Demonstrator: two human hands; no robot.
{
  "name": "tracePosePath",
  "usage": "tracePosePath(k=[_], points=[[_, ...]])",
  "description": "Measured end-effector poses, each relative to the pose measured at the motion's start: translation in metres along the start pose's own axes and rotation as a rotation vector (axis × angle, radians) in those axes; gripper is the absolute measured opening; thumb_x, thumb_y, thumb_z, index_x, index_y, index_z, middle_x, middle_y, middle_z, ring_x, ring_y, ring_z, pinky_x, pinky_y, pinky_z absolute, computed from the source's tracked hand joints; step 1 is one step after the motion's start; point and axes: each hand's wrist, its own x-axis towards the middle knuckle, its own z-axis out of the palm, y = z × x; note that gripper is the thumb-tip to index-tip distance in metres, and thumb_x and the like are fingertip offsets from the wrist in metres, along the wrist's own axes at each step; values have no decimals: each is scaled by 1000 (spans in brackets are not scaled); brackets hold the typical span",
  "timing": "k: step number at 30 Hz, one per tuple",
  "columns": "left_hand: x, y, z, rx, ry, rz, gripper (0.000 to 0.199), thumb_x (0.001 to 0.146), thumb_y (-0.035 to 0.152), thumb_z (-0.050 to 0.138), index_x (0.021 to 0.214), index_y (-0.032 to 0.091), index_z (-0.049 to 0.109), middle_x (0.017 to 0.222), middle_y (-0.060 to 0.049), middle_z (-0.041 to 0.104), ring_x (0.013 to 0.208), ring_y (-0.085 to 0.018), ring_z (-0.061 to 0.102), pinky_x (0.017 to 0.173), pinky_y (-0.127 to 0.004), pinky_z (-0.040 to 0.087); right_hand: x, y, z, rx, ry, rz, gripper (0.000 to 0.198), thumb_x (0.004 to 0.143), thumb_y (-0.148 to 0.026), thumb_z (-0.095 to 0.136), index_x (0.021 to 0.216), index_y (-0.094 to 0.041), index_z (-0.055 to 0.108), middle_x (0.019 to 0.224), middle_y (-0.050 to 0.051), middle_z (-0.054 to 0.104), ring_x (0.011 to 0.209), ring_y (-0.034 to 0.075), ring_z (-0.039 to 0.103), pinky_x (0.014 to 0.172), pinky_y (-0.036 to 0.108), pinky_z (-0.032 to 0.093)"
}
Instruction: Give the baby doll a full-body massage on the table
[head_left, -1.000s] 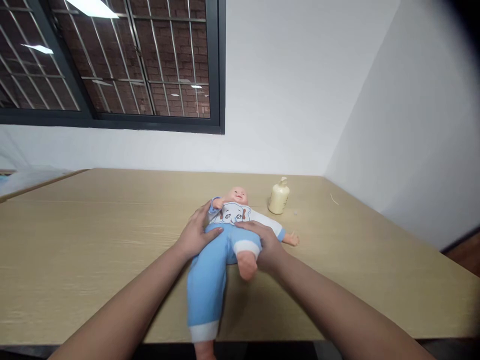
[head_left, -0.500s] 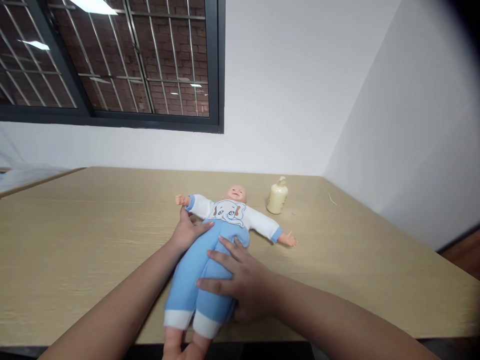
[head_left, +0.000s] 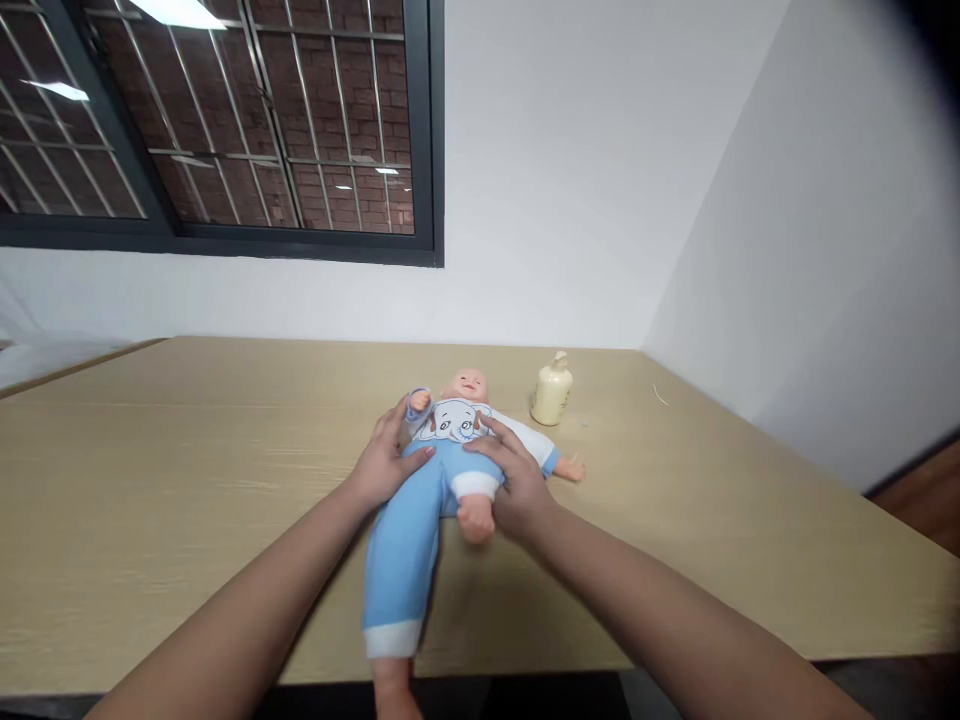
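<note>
A baby doll [head_left: 409, 540] in blue trousers and a white top with an elephant face lies on its back, head toward the wall. My left hand [head_left: 384, 458] grips its side, thumb on the waist and fingers by the doll's bent arm. Across the waist on the other side, my right hand [head_left: 517, 475] holds the doll, fingers on its belly and raised leg. That leg is folded up with its bare foot [head_left: 476, 518] pointing at me. The other leg stretches straight to the table's front edge.
A cream pump bottle [head_left: 552, 392] stands on the wooden table [head_left: 187, 500], to the right of the doll's head. A thin pale strand [head_left: 660, 395] lies farther right. Behind are a white wall [head_left: 540, 200] and a barred window [head_left: 300, 120].
The doll's leg on the right has gone from lying straight to folded up. My right hand has moved up from the thigh to the waist. The doll's left-side arm has bent inward.
</note>
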Motion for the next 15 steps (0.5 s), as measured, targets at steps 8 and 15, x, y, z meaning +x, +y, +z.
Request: tracePosePath(k=[8,15], points=[[3,-1,5,168,-92,89,69,88,39,60,150,24,36,156,-11,32,146,-29,24,117,-52,26,11,19,5,65,37,76,46,73,-36,76,116,-23,68,139,13,53,130,30,51,111,45,39],[0,11,-1,-101,89,-126,87,74,40,77,147,24,32,143,-15,48,129,-31,51,107,-51,42,-6,-21,-6,-104,-129,-165,56,77,-20,61,132,-22,54,155,13,31,142,31,34,114,51,31]])
